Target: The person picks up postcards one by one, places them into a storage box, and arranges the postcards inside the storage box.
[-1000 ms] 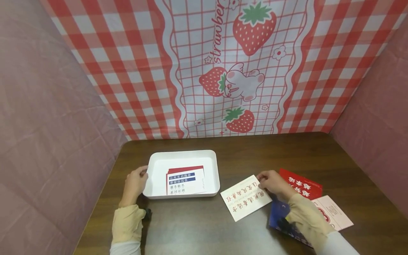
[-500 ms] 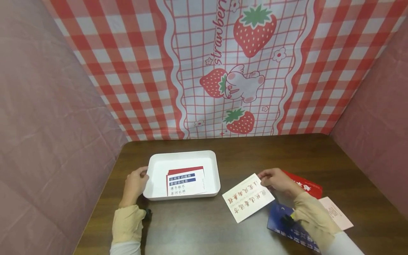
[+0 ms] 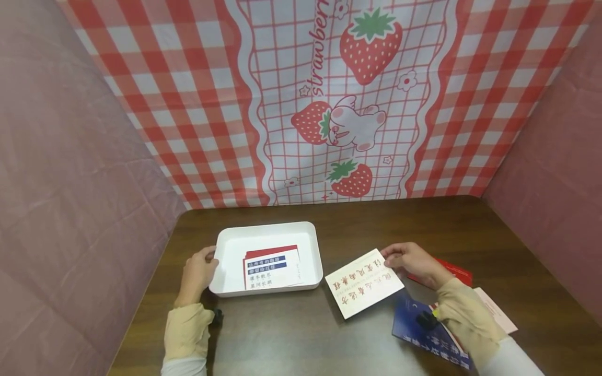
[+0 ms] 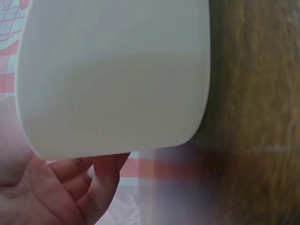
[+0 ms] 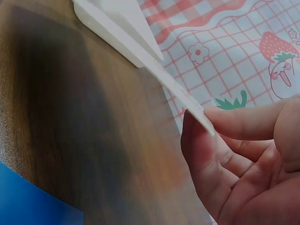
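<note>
The cream card [image 3: 364, 282] has come up off the table [image 3: 329, 334] and edged toward the tray [image 3: 221, 284] over the past second, its far corner now lifted in the right hand [image 3: 410, 262], while the red card [image 3: 453, 270] beneath that wrist is more covered than before. The left hand [image 3: 197, 271] has not shifted.

Seen from the head camera, two cards [image 3: 271, 268] already lie stacked inside the white tray, a white one with blue bars over a red one. The cream card hangs between the tray and the loose pile, near the tray's right wall but not yet over it. By the look of things the sorting is partly done: this card is in transit, and the red card, a blue card [image 3: 423, 334] and a pale pink card [image 3: 496, 316] remain on the table at the right.

In the right wrist view, thumb and fingers [image 5: 243, 123] pinch the card's edge [image 5: 187, 101], the remaining fingers loosely curled below it. The left wrist view shows the left hand's fingers [image 4: 101, 171] bent under the tray's rounded corner [image 4: 117, 84]; from above, that hand clasps the tray's left rim, apparently steadying it.
</note>
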Demonstrator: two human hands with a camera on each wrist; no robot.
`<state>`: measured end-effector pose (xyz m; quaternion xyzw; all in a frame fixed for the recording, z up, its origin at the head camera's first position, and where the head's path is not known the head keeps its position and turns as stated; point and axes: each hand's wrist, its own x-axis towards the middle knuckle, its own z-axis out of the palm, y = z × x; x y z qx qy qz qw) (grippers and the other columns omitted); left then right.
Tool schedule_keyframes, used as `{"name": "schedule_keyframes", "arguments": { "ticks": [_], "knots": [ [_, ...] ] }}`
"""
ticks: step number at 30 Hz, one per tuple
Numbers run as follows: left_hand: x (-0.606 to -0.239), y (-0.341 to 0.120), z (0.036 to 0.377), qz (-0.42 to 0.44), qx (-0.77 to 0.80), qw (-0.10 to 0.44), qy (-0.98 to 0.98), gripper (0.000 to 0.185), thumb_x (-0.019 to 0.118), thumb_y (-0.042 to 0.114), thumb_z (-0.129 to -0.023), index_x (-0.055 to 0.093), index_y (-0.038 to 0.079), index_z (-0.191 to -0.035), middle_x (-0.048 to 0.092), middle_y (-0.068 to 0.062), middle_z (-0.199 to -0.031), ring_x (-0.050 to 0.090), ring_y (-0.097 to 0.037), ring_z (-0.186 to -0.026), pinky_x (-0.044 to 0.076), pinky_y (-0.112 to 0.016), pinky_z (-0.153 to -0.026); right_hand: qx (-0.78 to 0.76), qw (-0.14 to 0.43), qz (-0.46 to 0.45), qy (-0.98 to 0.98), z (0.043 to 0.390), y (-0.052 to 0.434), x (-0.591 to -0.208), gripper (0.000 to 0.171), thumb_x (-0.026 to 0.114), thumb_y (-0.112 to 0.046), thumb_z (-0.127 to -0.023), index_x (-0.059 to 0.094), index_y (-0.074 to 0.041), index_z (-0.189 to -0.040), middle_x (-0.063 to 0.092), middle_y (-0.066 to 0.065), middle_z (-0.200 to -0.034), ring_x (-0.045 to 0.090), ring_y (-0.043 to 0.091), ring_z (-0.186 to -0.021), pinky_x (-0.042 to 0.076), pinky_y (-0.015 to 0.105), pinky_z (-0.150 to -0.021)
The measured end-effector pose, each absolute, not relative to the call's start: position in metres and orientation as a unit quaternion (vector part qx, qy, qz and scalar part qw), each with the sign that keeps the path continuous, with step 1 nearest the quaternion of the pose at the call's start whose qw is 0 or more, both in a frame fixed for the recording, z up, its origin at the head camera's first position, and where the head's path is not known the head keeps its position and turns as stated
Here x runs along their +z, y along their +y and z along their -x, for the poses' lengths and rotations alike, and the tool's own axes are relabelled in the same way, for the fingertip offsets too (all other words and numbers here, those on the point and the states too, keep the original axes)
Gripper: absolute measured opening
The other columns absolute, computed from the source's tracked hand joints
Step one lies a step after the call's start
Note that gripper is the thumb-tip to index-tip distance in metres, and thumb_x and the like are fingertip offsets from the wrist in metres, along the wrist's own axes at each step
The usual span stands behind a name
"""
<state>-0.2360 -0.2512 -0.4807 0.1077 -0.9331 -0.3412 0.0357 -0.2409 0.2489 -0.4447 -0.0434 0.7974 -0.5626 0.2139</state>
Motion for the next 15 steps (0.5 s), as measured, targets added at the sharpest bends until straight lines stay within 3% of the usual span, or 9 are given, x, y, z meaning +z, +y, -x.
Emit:
{"name": "schedule_keyframes", "arguments": {
  "ticks": [15],
  "knots": [
    [-0.4792,-0.2493,0.2344,-0.108,-0.341,0.043,-0.933,0.044,0.051,0.011,-0.091,0.056,0.001,-0.134,0.065,-0.023,-0.121,0.06,-0.043,-0.11,0.044,-0.055,-0.093,-0.591,0.178,0.006,0.787,0.2422,0.247,-0.4385,0.042,0.057,-0.005,-0.092,0.046,0.015,-0.127,0.067,0.0,-0.086,0.064,0.013,-0.072,0.055,0.03,-0.063]
  ]
}}
